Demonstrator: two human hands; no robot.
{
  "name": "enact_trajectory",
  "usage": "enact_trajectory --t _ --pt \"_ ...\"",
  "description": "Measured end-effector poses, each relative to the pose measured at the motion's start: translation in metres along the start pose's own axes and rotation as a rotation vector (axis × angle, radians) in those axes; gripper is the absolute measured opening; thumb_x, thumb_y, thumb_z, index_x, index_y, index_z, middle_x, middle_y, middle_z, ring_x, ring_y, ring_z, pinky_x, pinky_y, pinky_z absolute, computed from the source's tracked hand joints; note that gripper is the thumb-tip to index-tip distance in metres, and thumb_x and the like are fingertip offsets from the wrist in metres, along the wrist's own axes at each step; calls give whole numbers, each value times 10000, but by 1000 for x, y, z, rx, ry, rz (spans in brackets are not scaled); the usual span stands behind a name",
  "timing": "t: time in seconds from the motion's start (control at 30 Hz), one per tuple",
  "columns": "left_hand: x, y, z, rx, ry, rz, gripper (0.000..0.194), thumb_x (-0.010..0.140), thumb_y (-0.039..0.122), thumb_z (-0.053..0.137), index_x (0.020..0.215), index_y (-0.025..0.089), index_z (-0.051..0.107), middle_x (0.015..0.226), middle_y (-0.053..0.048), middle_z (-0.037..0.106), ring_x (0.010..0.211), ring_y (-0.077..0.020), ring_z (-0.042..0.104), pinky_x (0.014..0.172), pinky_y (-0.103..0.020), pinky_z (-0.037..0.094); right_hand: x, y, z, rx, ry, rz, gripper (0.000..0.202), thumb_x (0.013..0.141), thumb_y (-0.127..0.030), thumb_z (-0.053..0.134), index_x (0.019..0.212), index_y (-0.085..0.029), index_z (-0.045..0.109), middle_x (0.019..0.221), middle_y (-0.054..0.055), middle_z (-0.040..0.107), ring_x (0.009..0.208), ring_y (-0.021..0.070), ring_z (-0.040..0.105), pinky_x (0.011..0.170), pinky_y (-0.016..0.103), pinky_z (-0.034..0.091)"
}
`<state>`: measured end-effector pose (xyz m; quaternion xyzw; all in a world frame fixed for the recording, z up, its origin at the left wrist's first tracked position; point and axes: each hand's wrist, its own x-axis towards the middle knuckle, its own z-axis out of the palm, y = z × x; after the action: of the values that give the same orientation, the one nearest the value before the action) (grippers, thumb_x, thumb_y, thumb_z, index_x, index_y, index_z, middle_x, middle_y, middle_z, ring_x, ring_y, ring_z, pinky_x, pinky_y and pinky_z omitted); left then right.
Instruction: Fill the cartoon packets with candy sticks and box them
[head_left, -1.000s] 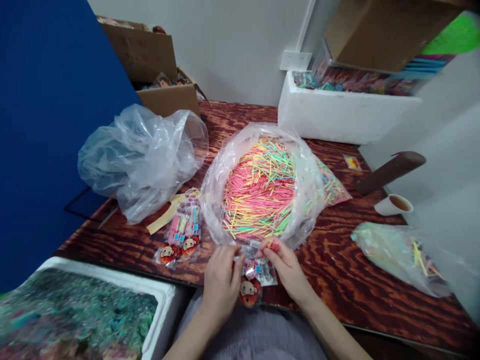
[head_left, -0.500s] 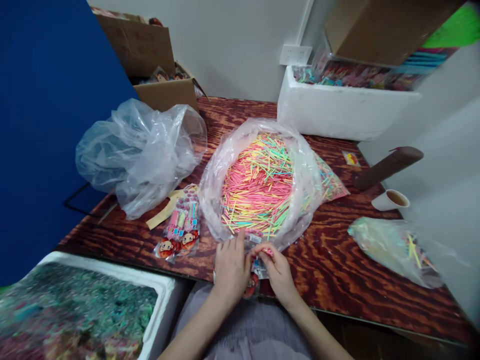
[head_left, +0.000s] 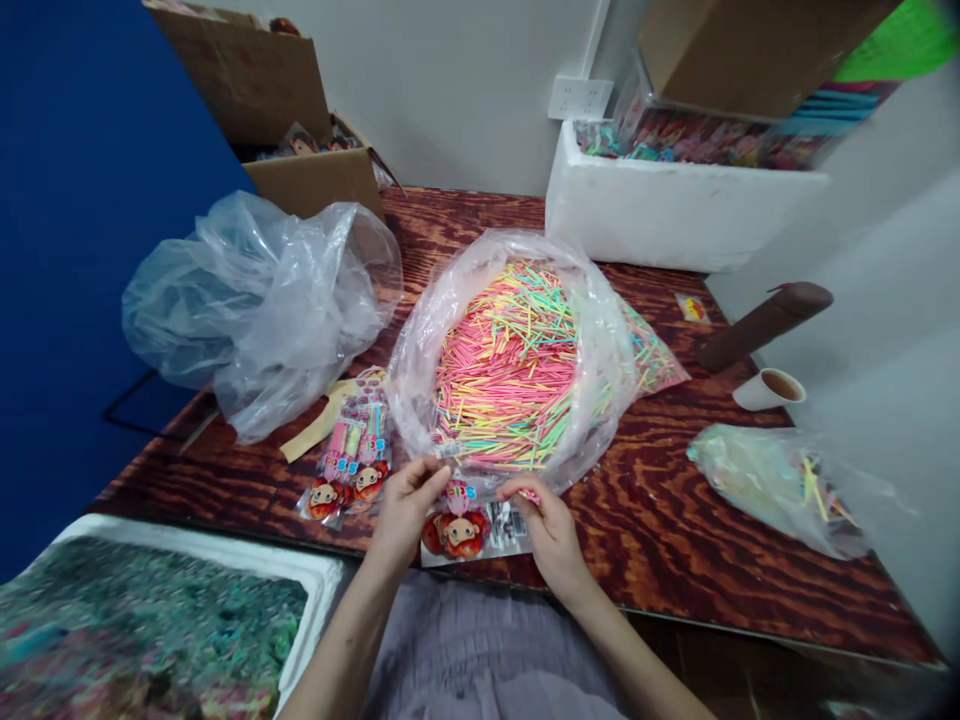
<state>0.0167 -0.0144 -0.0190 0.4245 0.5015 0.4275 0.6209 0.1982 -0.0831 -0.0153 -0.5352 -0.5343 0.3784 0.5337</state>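
Note:
In the head view my left hand [head_left: 405, 505] pinches the upper left edge of a small clear packet with a red-haired cartoon face [head_left: 461, 535]. My right hand [head_left: 551, 535] is closed, and the ends of several small pink sticks [head_left: 529, 495] show at its fingertips. Both hands are at the table's front edge, just below a large open plastic bag [head_left: 611, 340]. Thin pink, yellow, green and blue sticks [head_left: 510, 375] fill that bag. Left of my left hand, several similar packets [head_left: 352, 460] lie in an overlapping pile. A silvery packet part [head_left: 510, 530] lies between the hands.
Crumpled plastic [head_left: 292, 300] and a cardboard box [head_left: 315, 180] stand at the left, a white foam box [head_left: 675, 215] behind. On the right are a paper cup [head_left: 769, 390], a brown cylinder [head_left: 765, 325] and a bag of sticks [head_left: 780, 490]. Another foam box [head_left: 322, 590] sits front left.
My left hand has moved left and down, off the front of the bag, uncovering the cartoon-face packet. My right hand stays nearly in place with the pink sticks. The view has shifted slightly.

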Motion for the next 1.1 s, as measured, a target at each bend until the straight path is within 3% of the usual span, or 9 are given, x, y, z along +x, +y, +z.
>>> enact_trajectory --t 0.13,0.3,0.5,0.67,0.77,0.87,0.97,1.1 --pt "-6 5 -3 -122 -67 -128 302 735 434 726 754 164 593 621 46 554 525 -85 483 538 -201 401 0 1 2 -7 -12 5 190 962 -221 449 915 -223 633 870 21 642 848 175 607 796 274 436" --pt "-8 4 -7 -82 -145 -84 272 751 392 734 739 154 604 650 44 558 581 -77 484 557 -176 383 -2 4 3 -36 -21 6 194 965 -221 440 903 -218 624 859 20 623 842 174 596 797 274 426" --pt "-6 11 -10 -283 -62 -100 261 686 338 791 803 164 635 794 -4 665 721 -128 589 689 -233 460 -3 3 7 -66 -42 -11 200 970 -224 428 916 -216 620 865 23 616 845 171 591 791 269 424" --pt "-4 17 -11 -485 -39 -37 314 752 382 743 679 167 526 655 37 526 609 -89 520 654 -233 457 -3 3 10 -73 -38 1 191 968 -240 438 891 -212 610 851 20 617 825 168 595 773 263 427" --pt "-3 15 -13 -423 -50 -7 404 748 463 725 626 175 471 563 63 435 494 -69 407 546 -218 415 -4 5 11 -79 -40 10 193 970 -260 442 887 -211 610 844 18 619 817 169 597 765 263 430" --pt "-7 12 -12 -208 -29 -31 405 751 506 702 652 179 484 543 71 423 466 -63 358 465 -190 329 -4 6 11 -79 -44 23 199 972 -272 440 890 -212 611 841 17 623 816 169 601 761 264 432" --pt "-12 11 -11 19 0 -25 309 755 445 708 750 177 555 621 58 492 532 -72 418 502 -174 342 -4 5 13 -77 -42 42 199 972 -282 440 883 -213 604 839 17 626 817 170 602 762 266 433" --pt "-12 7 -18 100 75 20 295 720 426 731 739 170 585 644 42 542 583 -95 468 555 -187 376 -1 8 8 -67 -20 110 178 967 -301 442 905 -210 581 777 6 610 745 164 597 705 257 440"
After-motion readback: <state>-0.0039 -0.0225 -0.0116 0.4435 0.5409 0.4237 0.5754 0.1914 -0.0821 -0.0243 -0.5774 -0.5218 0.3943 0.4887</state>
